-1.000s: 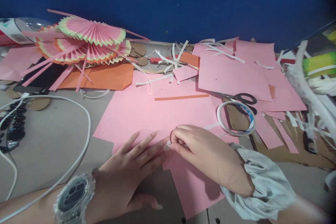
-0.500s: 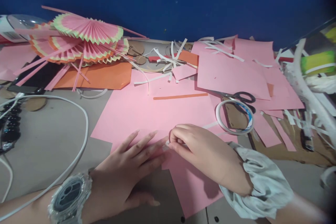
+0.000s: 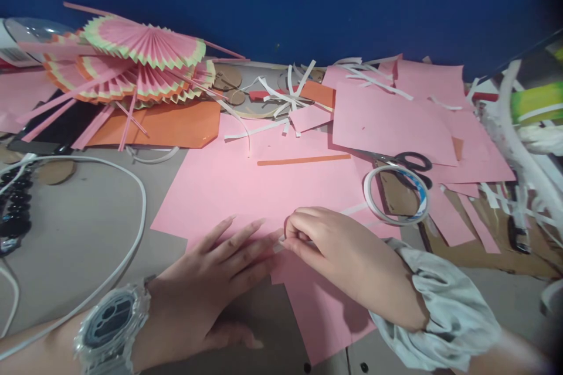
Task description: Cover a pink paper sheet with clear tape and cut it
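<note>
My left hand lies flat with its fingers spread over the near edge of the pink paper. Close to its fingertips, my right hand pinches the end of a narrow white strip of tape between thumb and index finger. Part of that strip is hidden under my right hand. To the right, a roll of double-sided tape rests on the paper, and pale tape runs between it and my right hand. A thin orange paper strip lies further up on the pink sheet.
Folded pink paper fans stand at the back left above orange paper. Scissors lie beyond the tape roll, near stacked pink sheets. White paper scraps are at the back. A white cable loops across the left.
The view has shifted very slightly. Both hands stay in nearly the same place, and the right fingers keep their pinch on the tape.
</note>
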Demonstrator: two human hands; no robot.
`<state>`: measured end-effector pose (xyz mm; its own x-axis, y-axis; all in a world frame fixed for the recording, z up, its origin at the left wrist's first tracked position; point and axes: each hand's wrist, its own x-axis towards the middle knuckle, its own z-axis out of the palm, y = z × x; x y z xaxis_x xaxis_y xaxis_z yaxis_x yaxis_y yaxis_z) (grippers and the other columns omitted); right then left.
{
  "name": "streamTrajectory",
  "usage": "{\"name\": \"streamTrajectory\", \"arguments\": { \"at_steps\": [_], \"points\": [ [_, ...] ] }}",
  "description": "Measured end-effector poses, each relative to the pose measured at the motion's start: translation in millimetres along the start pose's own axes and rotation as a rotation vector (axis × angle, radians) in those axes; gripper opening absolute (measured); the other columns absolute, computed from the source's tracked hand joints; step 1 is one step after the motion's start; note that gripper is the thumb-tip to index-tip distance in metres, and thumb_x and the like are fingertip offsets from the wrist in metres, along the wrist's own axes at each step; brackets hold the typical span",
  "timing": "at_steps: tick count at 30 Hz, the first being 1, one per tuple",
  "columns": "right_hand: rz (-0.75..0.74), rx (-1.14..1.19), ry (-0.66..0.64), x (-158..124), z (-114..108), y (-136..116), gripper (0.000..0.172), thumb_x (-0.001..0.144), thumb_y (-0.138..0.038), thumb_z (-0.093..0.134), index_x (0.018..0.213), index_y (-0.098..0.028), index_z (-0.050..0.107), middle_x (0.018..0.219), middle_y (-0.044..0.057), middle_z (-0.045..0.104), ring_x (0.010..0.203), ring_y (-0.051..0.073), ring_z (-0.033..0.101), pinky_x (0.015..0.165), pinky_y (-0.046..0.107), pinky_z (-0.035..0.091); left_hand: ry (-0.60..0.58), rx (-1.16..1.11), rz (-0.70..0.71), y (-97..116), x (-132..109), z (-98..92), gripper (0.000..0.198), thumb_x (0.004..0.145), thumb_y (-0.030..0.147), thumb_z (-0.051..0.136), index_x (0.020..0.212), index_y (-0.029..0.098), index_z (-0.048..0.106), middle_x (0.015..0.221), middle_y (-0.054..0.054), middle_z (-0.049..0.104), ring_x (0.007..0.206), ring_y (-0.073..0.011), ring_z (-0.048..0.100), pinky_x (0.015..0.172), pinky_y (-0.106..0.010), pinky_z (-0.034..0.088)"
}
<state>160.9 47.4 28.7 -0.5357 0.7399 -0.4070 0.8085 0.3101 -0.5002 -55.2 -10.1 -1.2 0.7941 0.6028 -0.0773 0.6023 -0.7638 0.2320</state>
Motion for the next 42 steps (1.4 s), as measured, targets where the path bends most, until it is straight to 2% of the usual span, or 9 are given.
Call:
{"name": "streamTrajectory", "arguments": {
  "at_steps": [7, 10, 18, 34, 38, 42],
  "points": [
    [-0.013, -0.007, 0.010, -0.2, -0.8, -1.0, 0.016, 0.083, -0.015, 0.047, 0.068, -0.018, 0.049, 0.073, -0.001, 0.055, 0.068, 0.012, 0.047, 0.062, 0.026, 0.033, 0.006, 0.014, 0.058, -2.9, 0.1, -1.9, 0.074, 0.084, 0.068, 0.027, 0.141, 0.021, 0.029, 0.148, -0.002, 0.029, 0.137, -0.0234, 0.016, 0.111, -0.041, -0.009],
    [-0.019, 0.001, 0.012, -1.4, -0.9, -0.4, 0.016, 0.083, -0.014, 0.047, 0.067, -0.018, 0.048, 0.073, -0.001, 0.055, 0.068, 0.012, 0.047, 0.062, 0.026, 0.033, 0.003, 0.011, 0.019, -1.7, 0.3, -0.6, 0.075, 0.083, 0.070, 0.026, 0.140, 0.021, 0.032, 0.147, -0.001, 0.029, 0.138, -0.0246, 0.016, 0.111, -0.044, -0.007],
    [-0.024, -0.003, 0.007, -0.1, 0.2, 0.2, 0.016, 0.083, -0.015, 0.048, 0.067, -0.018, 0.048, 0.074, -0.001, 0.054, 0.068, 0.012, 0.047, 0.062, 0.026, 0.033, -0.001, 0.032, 0.073, -5.2, 1.3, -4.6, 0.071, 0.085, 0.066, 0.028, 0.138, 0.020, 0.035, 0.146, -0.004, 0.032, 0.135, -0.0245, 0.023, 0.110, -0.040, -0.011],
    [-0.005, -0.014, 0.016, -1.5, -0.3, -0.7, 0.016, 0.084, -0.016, 0.047, 0.068, -0.019, 0.048, 0.073, -0.001, 0.054, 0.068, 0.012, 0.047, 0.061, 0.026, 0.033, -0.009, -0.008, 0.078, -6.1, 0.4, -2.4, 0.072, 0.086, 0.065, 0.029, 0.141, 0.019, 0.030, 0.146, -0.004, 0.033, 0.137, -0.0243, 0.020, 0.110, -0.038, -0.012],
    [0.013, -0.016, 0.012, -1.7, -0.7, -1.2, 0.015, 0.084, -0.016, 0.047, 0.069, -0.019, 0.049, 0.074, -0.001, 0.054, 0.070, 0.013, 0.047, 0.063, 0.027, 0.034, -0.017, -0.010, 0.056, -5.4, -1.6, -0.4, 0.067, 0.088, 0.061, 0.030, 0.142, 0.022, 0.028, 0.147, -0.002, 0.031, 0.138, -0.0236, 0.017, 0.111, -0.040, -0.009],
    [0.027, -0.010, -0.001, -1.2, -1.5, -2.8, 0.016, 0.084, -0.017, 0.048, 0.068, -0.019, 0.048, 0.073, -0.001, 0.054, 0.069, 0.013, 0.046, 0.062, 0.027, 0.034, -0.018, 0.009, 0.053, -4.5, -2.9, -0.2, 0.068, 0.088, 0.060, 0.031, 0.142, 0.018, 0.027, 0.148, -0.003, 0.029, 0.138, -0.0243, 0.015, 0.112, -0.040, -0.007]
  ]
}}
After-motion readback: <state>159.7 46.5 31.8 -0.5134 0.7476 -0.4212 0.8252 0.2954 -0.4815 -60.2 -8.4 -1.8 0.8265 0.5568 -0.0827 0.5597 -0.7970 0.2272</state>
